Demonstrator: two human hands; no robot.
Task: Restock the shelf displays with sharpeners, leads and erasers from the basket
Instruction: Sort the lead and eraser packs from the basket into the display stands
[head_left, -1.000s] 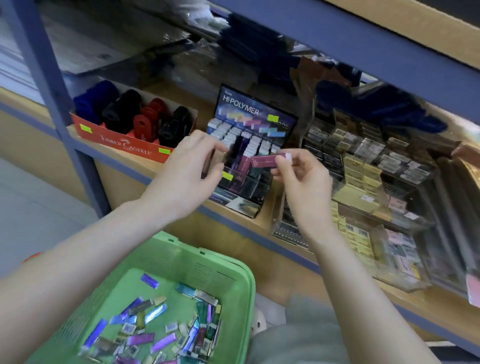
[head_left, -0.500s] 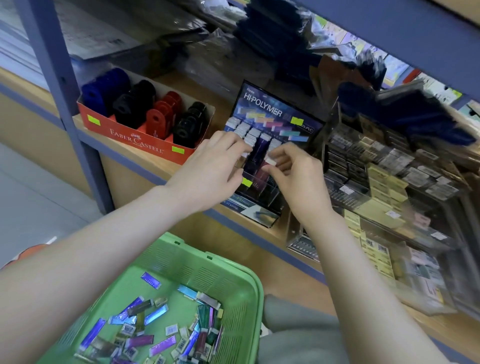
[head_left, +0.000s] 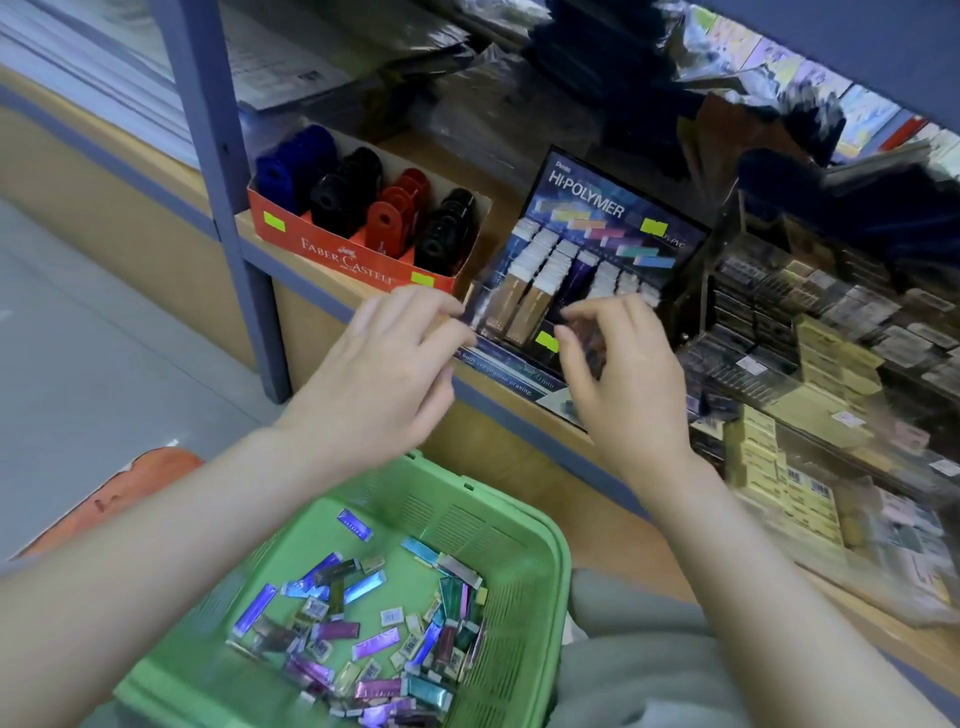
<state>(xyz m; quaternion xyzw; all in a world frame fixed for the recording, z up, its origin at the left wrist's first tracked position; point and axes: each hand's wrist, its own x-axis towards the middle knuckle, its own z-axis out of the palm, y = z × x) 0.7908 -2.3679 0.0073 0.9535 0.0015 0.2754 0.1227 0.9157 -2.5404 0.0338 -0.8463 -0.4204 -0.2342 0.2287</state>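
— How is the left hand held?

— The left hand (head_left: 384, 374) is seen with its fingers curled. A slim case (head_left: 474, 310), badly blurred, is pinched at its fingertips.

— And the right hand?

— The right hand (head_left: 623, 379) is raised with thumb and forefinger bent toward each other. Something dark is glimpsed between them, but whether it is gripped or is only the stand behind cannot be told.

— Where is the stock placed?

— The Hi-Polymer display (head_left: 587, 197) is found just beyond both hands, its front rows partly hidden by the fingertips. Rows of upright cases are held in it. The green basket (head_left: 457, 514) is set below the wrists, nearer the person. Loose lead cases (head_left: 374, 642) in purple, blue and teal are scattered over its floor.

— What else is seen nearby?

— A red sharpener box (head_left: 337, 254) is placed beyond the left hand, to its outer side, with blue, black and red sharpeners stood in it. Clear racks (head_left: 810, 353) of small packs are stacked beyond the right hand, to its outer side. Their contents are too smeared to be read.
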